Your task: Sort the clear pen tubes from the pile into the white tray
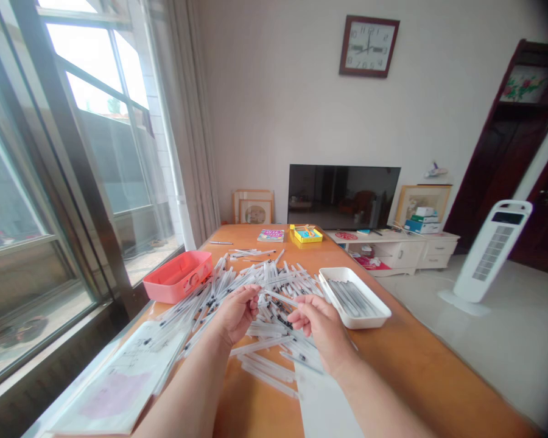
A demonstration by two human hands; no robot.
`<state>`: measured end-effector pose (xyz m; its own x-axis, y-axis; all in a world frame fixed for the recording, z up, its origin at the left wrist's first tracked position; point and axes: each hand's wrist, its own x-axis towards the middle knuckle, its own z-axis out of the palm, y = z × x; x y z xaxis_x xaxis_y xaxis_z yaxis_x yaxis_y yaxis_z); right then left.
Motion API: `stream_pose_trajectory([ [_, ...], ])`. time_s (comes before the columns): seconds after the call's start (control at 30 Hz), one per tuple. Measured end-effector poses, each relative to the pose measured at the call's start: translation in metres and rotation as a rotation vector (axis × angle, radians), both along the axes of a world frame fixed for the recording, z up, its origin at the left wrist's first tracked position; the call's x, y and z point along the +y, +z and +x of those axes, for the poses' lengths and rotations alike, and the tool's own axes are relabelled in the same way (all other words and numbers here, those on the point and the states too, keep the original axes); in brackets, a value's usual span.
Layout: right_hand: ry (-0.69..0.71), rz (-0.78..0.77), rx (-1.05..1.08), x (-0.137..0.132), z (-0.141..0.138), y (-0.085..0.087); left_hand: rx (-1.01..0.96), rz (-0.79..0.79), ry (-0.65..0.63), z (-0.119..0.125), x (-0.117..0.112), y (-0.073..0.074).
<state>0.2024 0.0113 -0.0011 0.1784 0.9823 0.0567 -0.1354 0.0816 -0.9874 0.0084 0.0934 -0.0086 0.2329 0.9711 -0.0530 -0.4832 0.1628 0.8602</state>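
Note:
Above a heap of pen parts, my right hand [318,323] pinches a clear pen barrel [281,297], which points left toward my other hand. My left hand [241,311] is closed, thumb against fingertips, near the barrel's far end; whatever it pinches is too small to make out. Clear pen tubes and black-tipped pieces [210,298] spread in a loose pile under and around both hands. Right of the pile stands a white tray [383,313] with a row of grey-looking pens [354,298] in it. Several loose clear tubes [269,371] lie closer to me.
A red plastic bin [168,286] sits at the table's left edge, with an open booklet [114,383] nearer me. At the far end are a yellow box [308,236], a colourful booklet [271,235] and a pen [221,243]. White paper [322,401] lies in front.

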Motion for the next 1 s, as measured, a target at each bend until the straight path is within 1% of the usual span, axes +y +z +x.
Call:
stream_pose_trajectory([
  [0.33,0.031,0.018,-0.015,-0.001,-0.002,0.002,0.041,-0.009,0.014,0.002,-0.003,0.002],
  [0.57,0.071,0.008,-0.015,-0.003,-0.004,0.001,0.063,0.038,0.008,0.004,-0.003,0.001],
  [0.83,0.152,-0.073,-0.056,-0.006,-0.007,0.004,0.094,0.063,0.056,0.007,-0.002,-0.001],
  [1.0,0.205,-0.077,-0.113,-0.006,-0.008,0.001,0.123,0.082,0.046,0.01,-0.004,-0.001],
])
